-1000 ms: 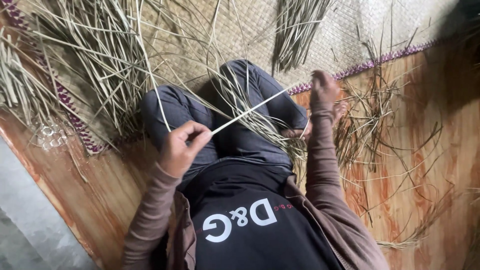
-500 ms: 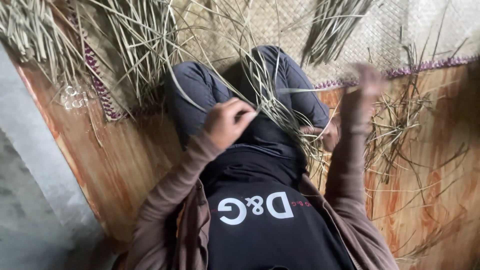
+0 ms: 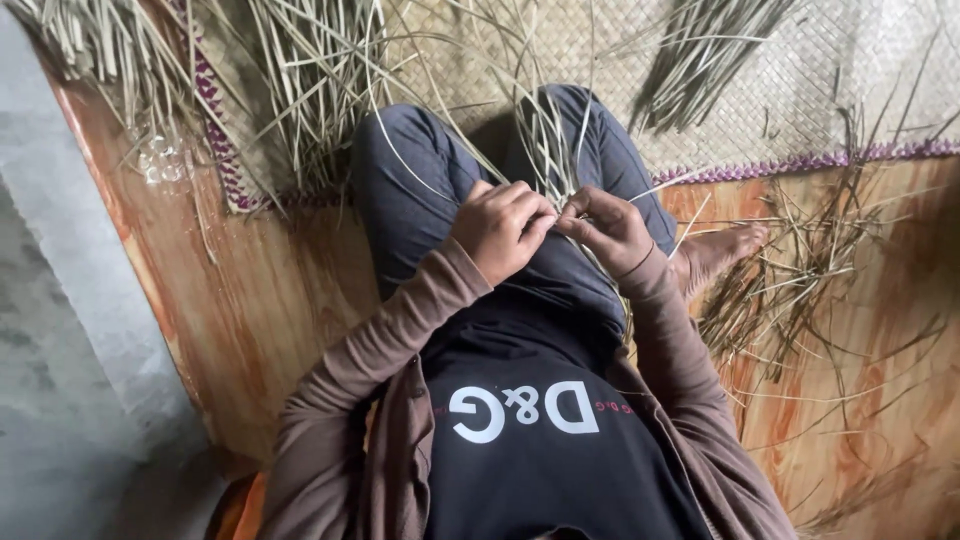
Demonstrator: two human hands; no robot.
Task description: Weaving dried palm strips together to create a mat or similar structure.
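I sit cross-legged on the floor in dark grey trousers. My left hand and my right hand meet over my lap, fingertips almost touching. Both pinch a thin pale reed strip that runs up from my fingers toward a bunch of similar strips lying across my knees. A second thin strip sticks out to the right from my right hand. My bare foot rests on the floor at the right.
A woven straw mat with a purple edge lies ahead. Bundles of dry reed strips lie on it, another bundle at the top. Loose scraps litter the orange-brown floor at the right. A grey wall runs along the left.
My right hand came in from the right side to meet my left hand over my lap. The long strip once stretched between both hands is now gathered at the fingertips.
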